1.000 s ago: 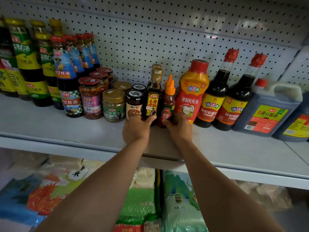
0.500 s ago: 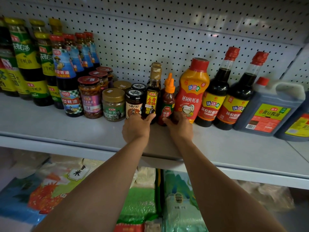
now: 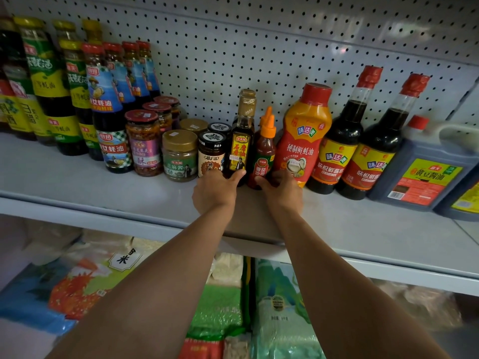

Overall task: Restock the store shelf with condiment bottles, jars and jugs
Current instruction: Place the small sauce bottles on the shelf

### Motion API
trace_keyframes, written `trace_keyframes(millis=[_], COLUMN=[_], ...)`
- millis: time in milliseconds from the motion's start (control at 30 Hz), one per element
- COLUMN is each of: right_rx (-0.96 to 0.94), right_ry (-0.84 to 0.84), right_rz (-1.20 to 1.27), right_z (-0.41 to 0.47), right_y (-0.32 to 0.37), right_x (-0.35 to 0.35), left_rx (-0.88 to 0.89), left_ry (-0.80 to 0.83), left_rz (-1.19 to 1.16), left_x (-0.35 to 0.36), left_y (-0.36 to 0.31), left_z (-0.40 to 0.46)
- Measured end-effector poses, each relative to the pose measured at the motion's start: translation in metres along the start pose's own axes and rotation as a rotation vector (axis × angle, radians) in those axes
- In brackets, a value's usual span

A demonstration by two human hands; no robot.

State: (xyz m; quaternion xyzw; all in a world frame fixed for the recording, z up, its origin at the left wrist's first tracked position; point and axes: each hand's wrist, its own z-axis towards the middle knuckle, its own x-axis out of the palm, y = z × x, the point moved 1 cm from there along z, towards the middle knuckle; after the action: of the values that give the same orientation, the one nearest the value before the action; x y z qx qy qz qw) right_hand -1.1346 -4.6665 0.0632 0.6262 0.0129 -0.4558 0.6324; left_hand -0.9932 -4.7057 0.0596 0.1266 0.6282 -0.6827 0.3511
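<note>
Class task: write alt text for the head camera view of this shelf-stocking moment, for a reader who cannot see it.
Two bare hands reach onto a grey store shelf: the left hand grips the base of a slim dark gold-capped bottle, the right hand a small orange-tipped ketchup bottle. Jars, sauce bottles and a soy jug line the pegboard back.

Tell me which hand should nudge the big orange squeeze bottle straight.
Right. The right hand grips the ketchup bottle directly beside the orange squeeze bottle; the left hand sits further left at the gold-capped bottle.

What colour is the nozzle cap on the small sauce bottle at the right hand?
Orange, on the small sauce bottle by the right hand; head view.
</note>
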Motion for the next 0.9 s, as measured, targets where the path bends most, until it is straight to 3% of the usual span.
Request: trace_keyframes(millis=[233,400,767,900], right_rx=[-0.040,-0.031,-0.184,-0.133], right_ry=[0.031,0.074,0.161,0.253], right_rz=[0.015,0.079,-0.443,-0.536], right_z=[-0.004,-0.034,-0.191,-0.254], right_y=[0.001,0.000,0.008,0.004], right_x=[-0.004,-0.025,-0.062,-0.043], left_rx=[0.031,0.129,0.350,0.358], left_ry=[0.027,0.114,0.260,0.333], left_rz=[0.020,-0.150,-0.085,0.020], left_x=[-0.009,-0.035,-0.139,-0.158], left_y=[-0.001,0.011,0.102,0.161], left_z=[-0.009,-0.033,-0.113,-0.142])
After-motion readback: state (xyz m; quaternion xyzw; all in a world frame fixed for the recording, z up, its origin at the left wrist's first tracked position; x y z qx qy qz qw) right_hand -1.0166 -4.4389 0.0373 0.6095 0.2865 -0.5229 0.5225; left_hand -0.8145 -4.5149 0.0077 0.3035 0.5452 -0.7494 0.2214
